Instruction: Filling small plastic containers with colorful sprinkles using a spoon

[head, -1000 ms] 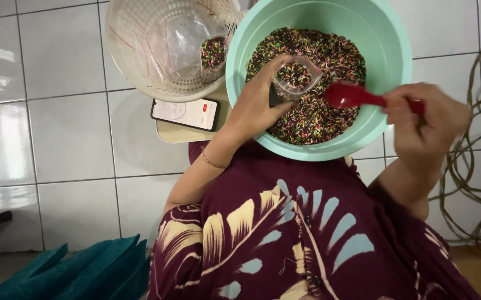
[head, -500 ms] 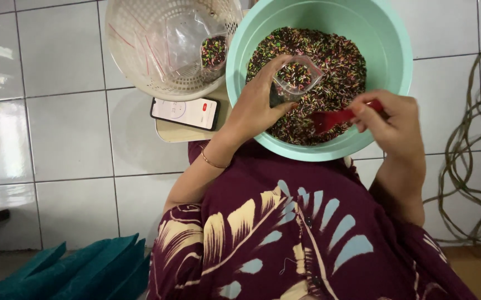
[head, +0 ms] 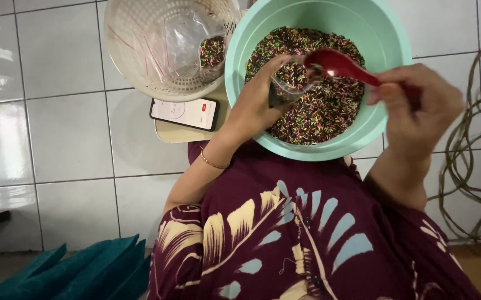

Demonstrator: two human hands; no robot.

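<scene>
Two hands over teal bowl (head: 385, 50), upper right of frame: sprinkle filling.
Left hand (head: 254, 108) pinches small clear cup (head: 291, 83) by its thin, crushable wall; right hand (head: 418, 105) closed on red spoon (head: 340, 65). Sprinkles (head: 329, 111) light, loose, spill-prone.

Red spoon (head: 337, 64) over seemingly half-filled clear bag (head: 291, 78).

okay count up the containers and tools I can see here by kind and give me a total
Teal bowl of multicoloured sprinkles: 1
White mesh basket: 1
Small clear bags: 2, one in the left hand over the bowl, one filled in the basket
Red spoon, held by the right hand: 1
Phone: 1
Total: 6
</scene>
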